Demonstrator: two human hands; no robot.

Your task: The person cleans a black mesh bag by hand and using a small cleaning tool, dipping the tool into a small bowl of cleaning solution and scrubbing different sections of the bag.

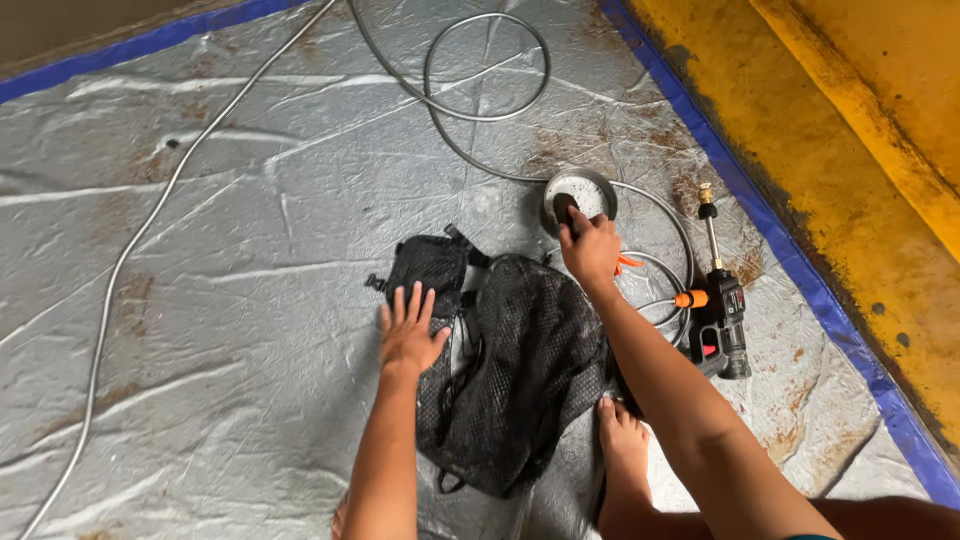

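Observation:
A wet black mesh bag point(520, 370) lies flat on a silver tarp point(250, 250). My left hand point(408, 330) rests open with spread fingers on the bag's left edge. My right hand point(590, 245) reaches past the bag's top, its fingers closed on a dark brush or handle point(565, 210) that dips into a small round metal bowl point(580, 195). My bare foot point(622, 440) stands on the bag's lower right corner.
A black and orange pressure-washer spray gun point(720, 310) lies right of the bag. A grey hose point(470, 95) loops behind the bowl and runs off to the left. The tarp's blue border point(790, 250) meets a yellow stained floor point(860, 130) at right.

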